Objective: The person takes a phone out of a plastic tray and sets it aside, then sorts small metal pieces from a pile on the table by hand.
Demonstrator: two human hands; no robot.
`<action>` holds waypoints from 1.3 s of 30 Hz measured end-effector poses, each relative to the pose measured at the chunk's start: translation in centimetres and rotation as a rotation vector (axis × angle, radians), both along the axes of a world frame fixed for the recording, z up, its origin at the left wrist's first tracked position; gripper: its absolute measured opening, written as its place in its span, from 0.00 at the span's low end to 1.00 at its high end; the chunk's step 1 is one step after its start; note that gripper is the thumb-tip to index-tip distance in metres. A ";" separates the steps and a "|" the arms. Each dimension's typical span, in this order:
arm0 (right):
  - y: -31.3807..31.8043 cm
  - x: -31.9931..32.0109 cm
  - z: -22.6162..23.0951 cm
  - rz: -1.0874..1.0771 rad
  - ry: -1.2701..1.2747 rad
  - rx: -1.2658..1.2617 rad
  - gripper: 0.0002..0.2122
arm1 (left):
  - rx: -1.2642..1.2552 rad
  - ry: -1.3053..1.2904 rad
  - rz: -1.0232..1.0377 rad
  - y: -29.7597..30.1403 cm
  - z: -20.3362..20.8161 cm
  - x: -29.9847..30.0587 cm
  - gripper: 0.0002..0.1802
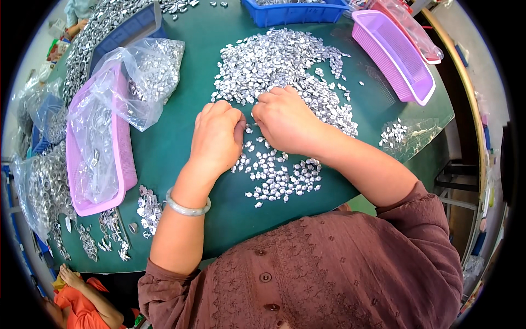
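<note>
A broad heap of small silvery metal pieces [268,60] lies on the green tabletop. At its near edge are both hands, side by side with a narrow gap between them. My left hand [216,134] has its fingers curled downward, and its fingertips are hidden under the knuckles. My right hand [287,120] bends over the heap's lower edge, fingers drawn in, touching or just above the pieces. What either hand pinches is too small or hidden to make out. Below the hands, a looser group of small silvery pieces [282,178] spreads toward me.
At left stands a pink-purple basket [129,159] with a clear plastic bag [148,109] over it. A purple basket [394,55] and a blue tray [296,15] stand at the far side. A few pieces [393,133] lie at right. Another person in orange [82,307] sits lower left.
</note>
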State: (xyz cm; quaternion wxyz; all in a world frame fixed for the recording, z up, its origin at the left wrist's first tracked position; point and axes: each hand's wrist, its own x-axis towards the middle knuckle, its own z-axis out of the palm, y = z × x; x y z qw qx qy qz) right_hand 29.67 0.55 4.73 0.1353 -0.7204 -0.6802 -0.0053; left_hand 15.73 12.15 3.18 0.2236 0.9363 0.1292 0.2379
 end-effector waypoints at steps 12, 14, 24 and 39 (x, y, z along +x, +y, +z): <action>-0.8 0.7 -0.1 -0.038 0.123 0.108 0.07 | -0.036 -0.024 0.041 0.4 0.3 -0.8 0.05; -1.1 1.1 -0.3 -0.054 0.140 0.150 0.08 | -0.049 -0.028 0.069 0.5 0.4 -0.9 0.06; -1.9 0.6 -0.1 -0.021 0.013 0.164 0.15 | -0.056 0.097 0.054 0.8 1.0 -2.2 0.09; -3.7 0.4 0.4 0.058 0.088 0.084 0.15 | -0.011 0.078 -0.117 0.0 1.1 -1.6 0.17</action>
